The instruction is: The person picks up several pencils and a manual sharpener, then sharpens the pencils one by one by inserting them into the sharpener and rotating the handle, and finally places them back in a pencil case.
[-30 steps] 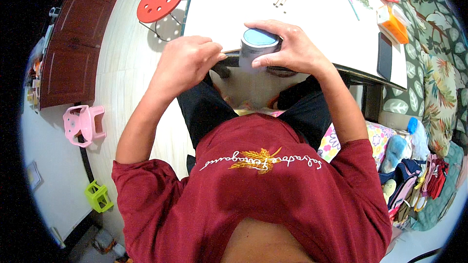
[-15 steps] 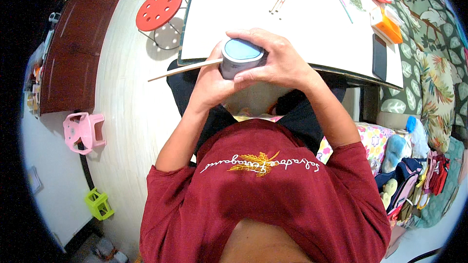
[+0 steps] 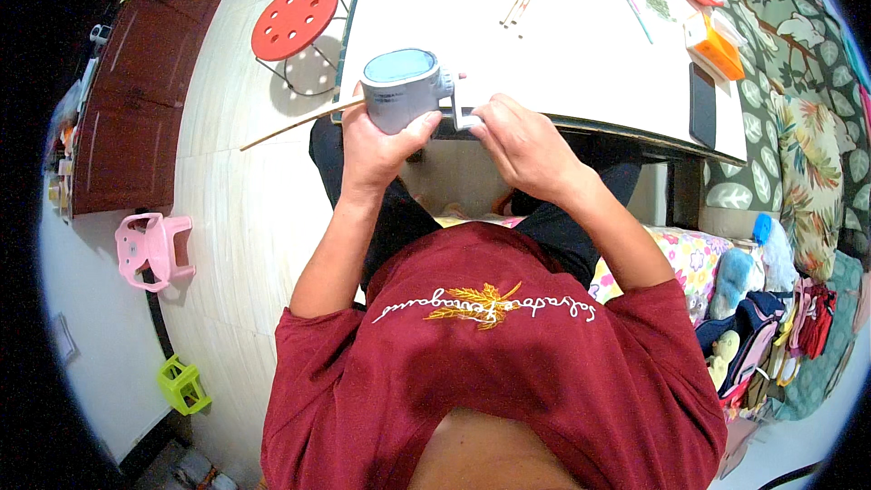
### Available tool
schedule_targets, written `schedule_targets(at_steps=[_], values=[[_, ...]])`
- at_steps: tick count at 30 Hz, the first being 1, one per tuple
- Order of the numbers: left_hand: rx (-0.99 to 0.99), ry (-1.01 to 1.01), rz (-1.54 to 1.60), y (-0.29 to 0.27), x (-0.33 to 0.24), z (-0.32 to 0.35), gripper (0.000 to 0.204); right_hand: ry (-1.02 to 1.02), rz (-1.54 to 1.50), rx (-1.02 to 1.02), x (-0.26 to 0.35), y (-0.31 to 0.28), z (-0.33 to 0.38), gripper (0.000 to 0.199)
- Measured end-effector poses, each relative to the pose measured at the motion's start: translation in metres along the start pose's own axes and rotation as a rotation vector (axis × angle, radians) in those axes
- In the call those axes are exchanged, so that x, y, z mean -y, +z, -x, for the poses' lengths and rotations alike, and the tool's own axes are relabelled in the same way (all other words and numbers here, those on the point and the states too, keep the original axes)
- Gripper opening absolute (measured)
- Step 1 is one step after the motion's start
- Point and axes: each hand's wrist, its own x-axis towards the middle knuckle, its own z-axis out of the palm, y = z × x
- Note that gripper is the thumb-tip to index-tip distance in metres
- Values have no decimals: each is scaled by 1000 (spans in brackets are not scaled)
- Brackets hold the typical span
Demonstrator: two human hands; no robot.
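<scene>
My left hand [image 3: 376, 152] is wrapped round a grey hand-crank pencil sharpener [image 3: 401, 102] with a light blue oval top, held just over the table's near edge. From its left side a long thin wooden stick [image 3: 295, 124] juts out to the lower left; my fingers hide where it meets the sharpener. On the sharpener's right side is a pale crank [image 3: 457, 102]. My right hand [image 3: 528, 147] pinches the crank's end, fingers closed.
The white tabletop [image 3: 435, 0] bears two wooden sticks [image 3: 523, 0], a pink and blue pencil [image 3: 628, 0], small green bits [image 3: 655, 2], an orange tissue box [image 3: 712, 47], and a dark phone [image 3: 702, 104]. A red stool [image 3: 293, 21] stands left of the table.
The sharpener has moved left and turned, so its crank now shows on the right. My right hand has left the sharpener's body and taken hold of the crank.
</scene>
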Motion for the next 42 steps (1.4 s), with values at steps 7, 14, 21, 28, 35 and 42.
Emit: schedule_targets(at_steps=[7, 14, 21, 28, 35, 42], values=[[143, 43, 11, 5, -6, 18, 58, 87, -174, -157, -9, -25, -32, 21], [79, -153, 118, -11, -2, 7, 54, 34, -277, -27, 17, -7, -6, 19], [96, 8, 112, 1, -2, 10, 54, 52, 44, -38, -23, 24, -16, 29], [60, -30, 239, 6, 10, 15, 50, 5, -128, -246, 14, -23, -43, 25], [35, -50, 450, -1, 16, 5, 54, 98, -149, -15, 0, 21, -14, 26], [68, -110, 565, 15, 9, 11, 58, -52, -101, -361, 13, -9, -50, 25]])
